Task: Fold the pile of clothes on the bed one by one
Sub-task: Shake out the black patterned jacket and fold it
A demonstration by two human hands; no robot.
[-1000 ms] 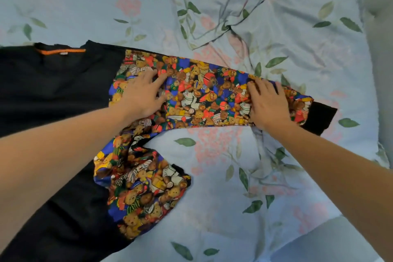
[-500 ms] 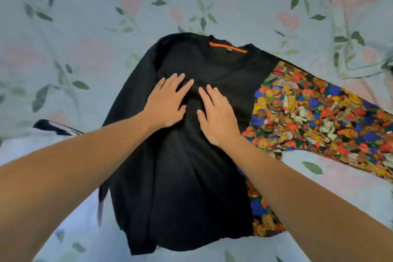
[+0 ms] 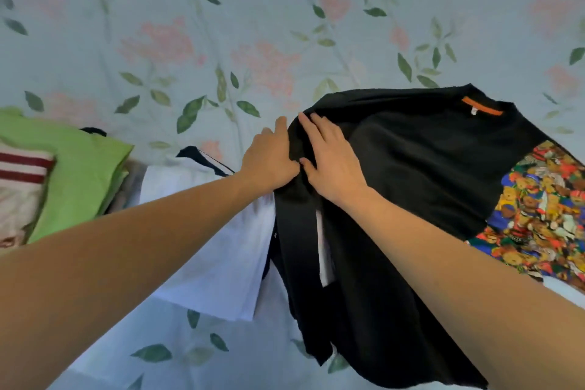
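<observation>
Both hands meet at the left edge of the black shirt (image 3: 411, 174), which lies on the floral sheet (image 3: 221, 25) with that edge lifted and folded over toward its middle. The left hand (image 3: 269, 158) is at the fold from the outside: its fingers disappear under the raised cloth, so the grip itself is hidden, though the knuckles show it curled around the edge and holding it. The right hand (image 3: 332, 158) lies on top of the shirt, fingers fairly straight and spread, pointing toward the far left, the thumb tucked into a crease of cloth right beside the left hand; it presses the fabric rather than clutching it. The two hands touch at the thumb side. Beyond the right fingertips, to the far right, the orange collar strip (image 3: 482, 107) marks the shirt's neck. Right of the right wrist, the teddy-bear print sleeve (image 3: 538, 215) spreads out from the black body. Below the hands a white tag (image 3: 323, 250) shows along the shirt's inner side. Under the left forearm lies a white garment (image 3: 215, 247) with a dark trim near the left knuckles. Well left of the left hand sits a stack with a green garment (image 3: 82, 174) and a red-striped piece (image 3: 22, 168) on top.
</observation>
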